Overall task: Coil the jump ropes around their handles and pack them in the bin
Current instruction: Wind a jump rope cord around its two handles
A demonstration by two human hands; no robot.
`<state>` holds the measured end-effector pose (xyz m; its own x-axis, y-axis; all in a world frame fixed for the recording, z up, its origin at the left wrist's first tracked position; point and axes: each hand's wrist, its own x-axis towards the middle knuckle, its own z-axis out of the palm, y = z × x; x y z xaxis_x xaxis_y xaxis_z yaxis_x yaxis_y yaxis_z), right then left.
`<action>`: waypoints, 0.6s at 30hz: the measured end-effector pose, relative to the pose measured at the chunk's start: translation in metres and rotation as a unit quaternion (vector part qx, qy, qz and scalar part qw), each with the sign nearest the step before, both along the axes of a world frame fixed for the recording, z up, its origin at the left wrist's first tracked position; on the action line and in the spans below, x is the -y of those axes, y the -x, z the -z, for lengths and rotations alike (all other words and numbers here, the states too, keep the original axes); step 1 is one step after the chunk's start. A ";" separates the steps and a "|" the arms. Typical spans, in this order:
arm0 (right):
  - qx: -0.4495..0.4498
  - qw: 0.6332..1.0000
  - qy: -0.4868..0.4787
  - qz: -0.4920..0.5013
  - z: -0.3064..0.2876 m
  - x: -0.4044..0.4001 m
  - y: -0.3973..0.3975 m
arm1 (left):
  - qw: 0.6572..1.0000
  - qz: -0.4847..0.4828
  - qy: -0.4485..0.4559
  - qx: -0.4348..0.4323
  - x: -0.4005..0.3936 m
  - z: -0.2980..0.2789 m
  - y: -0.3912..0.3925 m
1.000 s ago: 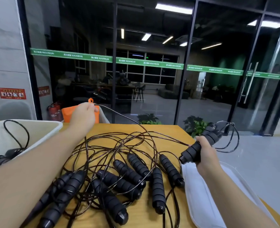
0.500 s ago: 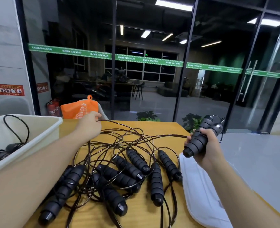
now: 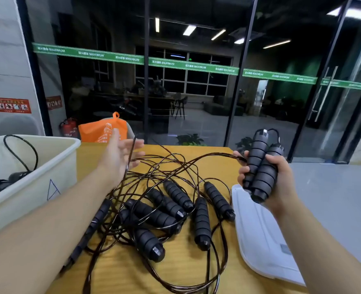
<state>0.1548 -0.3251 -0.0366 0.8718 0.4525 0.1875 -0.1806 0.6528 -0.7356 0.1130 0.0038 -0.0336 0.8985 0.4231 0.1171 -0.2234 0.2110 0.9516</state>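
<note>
Black ribbed handles [image 3: 258, 166] sit inside the right hand's fingers [image 3: 242, 176]. Dark brown glossy cords [image 3: 171, 164] cross the yellow wood-grain tabletop [image 3: 213, 166] beneath the left fingers [image 3: 138, 144]. Beyond them, an orange bag [image 3: 102, 129]; a cream bin [image 3: 54, 166] bears a blue triangle.

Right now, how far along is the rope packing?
Early. Done: some rope already lies in the bin. In hand: right hand holds a handle pair, uncoiled; left hand open at the cord. Left: a tangled pile of handles on the table.

Place: I'd say an office lobby.
Evidence: glass partition wall [image 3: 196, 92] — desks behind; fire extinguisher [image 3: 69, 127] — safety sign [image 3: 12, 105].
</note>
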 end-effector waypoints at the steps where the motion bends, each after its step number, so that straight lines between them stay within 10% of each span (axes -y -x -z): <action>1: 0.011 1.000 0.000 -0.022 0.001 0.003 -0.001 | 0.999 -0.027 0.035 0.009 0.000 0.003 -0.004; 4: 0.037 0.997 -0.004 -0.072 0.003 0.007 -0.004 | 0.985 -0.061 -0.122 -0.108 0.008 0.022 -0.020; 7: 0.045 0.987 -0.035 -0.148 0.007 0.011 -0.012 | 0.879 0.056 -0.439 -0.178 0.023 0.037 -0.031; 18: 0.014 0.993 0.068 -0.094 0.016 0.006 -0.018 | 0.892 0.068 -0.447 -0.018 0.058 -0.006 -0.041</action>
<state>0.1731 -0.3308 -0.0524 0.7644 0.6300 0.1368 -0.2676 0.5031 -0.8217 0.1542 -0.0544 -0.0274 0.9443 0.0612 0.3233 -0.2199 -0.6134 0.7585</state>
